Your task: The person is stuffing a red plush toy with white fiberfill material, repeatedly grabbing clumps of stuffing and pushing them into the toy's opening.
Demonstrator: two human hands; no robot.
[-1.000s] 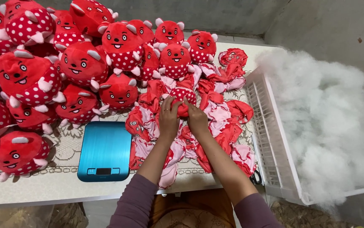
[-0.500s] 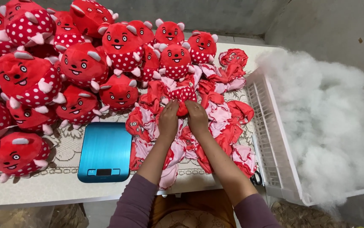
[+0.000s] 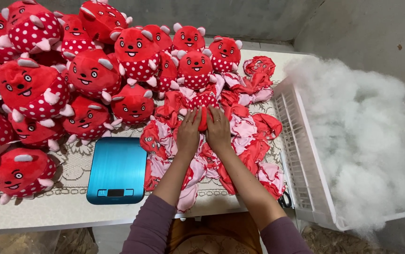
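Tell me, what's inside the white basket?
The white basket is heaped with fluffy white stuffing that spills over its rim. Whatever lies under the fluff, even the basket's bottom, is covered.
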